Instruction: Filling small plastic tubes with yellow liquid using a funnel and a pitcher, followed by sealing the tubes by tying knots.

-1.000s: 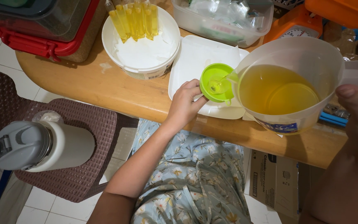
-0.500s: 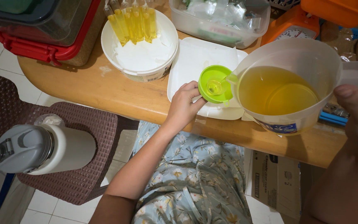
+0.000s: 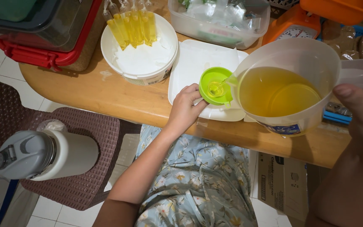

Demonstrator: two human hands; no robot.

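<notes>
Pouring yellow liquid from a jug through a green funnel.
The left hand point(image 3: 185, 110) pinches the funnel point(image 3: 216, 85) over a white tray point(image 3: 190, 67); the right hand point(image 3: 360, 110) grips the handle of the tilted jug point(image 3: 288, 90), spout at the funnel. The jug looks mostly full; filled yellow tubes point(image 3: 132, 26) stand in a white tub point(image 3: 141, 63), so part is likely done.

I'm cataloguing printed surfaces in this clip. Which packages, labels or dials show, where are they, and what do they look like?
Jug label: small blue and white patch low on the white jug's front.
Tub label: pale strip with dark bars, on the round white tub's side.
Cardboard box: brown, printed, under the table at right.
Scale dial: round white face in an orange body, far table edge.
</notes>
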